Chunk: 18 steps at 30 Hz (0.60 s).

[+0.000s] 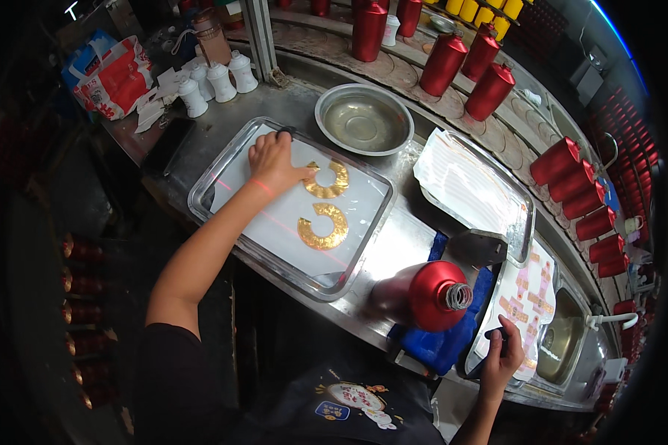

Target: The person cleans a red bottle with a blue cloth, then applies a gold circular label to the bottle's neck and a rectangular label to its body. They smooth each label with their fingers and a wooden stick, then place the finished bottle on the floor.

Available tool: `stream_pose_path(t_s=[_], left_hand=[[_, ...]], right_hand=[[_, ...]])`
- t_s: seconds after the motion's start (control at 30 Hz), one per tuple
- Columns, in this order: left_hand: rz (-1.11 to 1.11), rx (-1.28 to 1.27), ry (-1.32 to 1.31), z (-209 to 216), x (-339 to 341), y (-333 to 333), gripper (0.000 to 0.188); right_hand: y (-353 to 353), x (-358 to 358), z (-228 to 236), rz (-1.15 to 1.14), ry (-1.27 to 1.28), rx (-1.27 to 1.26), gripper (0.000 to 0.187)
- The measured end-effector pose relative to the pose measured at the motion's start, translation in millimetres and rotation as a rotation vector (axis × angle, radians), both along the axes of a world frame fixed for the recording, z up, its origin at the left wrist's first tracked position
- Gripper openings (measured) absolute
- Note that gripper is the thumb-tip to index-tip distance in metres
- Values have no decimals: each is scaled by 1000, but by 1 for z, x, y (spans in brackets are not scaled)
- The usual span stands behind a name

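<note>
My left hand [272, 162] reaches over a metal tray [326, 291] lined with a wet-looking white sheet [263, 230]. Its thumb is spread from the fingers and touches the edge of a gold C-shaped label [334, 182]. Something black covers or lies at its fingertips. A second gold C-shaped label [326, 228] lies just nearer on the sheet. My right hand [503, 360] hovers beside the red bottle, its fingers loosely bent and apart, with a black patch at the fingertips. The glossy red bottle [430, 297], uncapped with a threaded neck, lies tilted on a blue cloth [441, 348].
Behind the tray stands a metal basin [364, 119] of water. To the right are a second tray [527, 222] with white sheets, a sheet of pink-and-gold labels [527, 297] and a sink [562, 334]. Red bottles [490, 90] line the curved conveyor; white bottles [219, 81] stand far left.
</note>
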<state>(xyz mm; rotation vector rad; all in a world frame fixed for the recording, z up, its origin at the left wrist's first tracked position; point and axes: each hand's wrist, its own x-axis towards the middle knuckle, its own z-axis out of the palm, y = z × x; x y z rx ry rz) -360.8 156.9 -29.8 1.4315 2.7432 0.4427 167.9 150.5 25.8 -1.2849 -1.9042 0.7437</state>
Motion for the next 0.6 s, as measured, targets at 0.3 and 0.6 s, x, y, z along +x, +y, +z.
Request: stream_pose_path(t_s=[0.3, 0.6], left_hand=[[112, 76, 24, -20, -82, -24, 63], [227, 166, -51, -31, -102, -7, 42]], right_hand=[[10, -12, -4, 51, 26, -84, 23], [-2, -8, -1, 68, -34, 69, 22]])
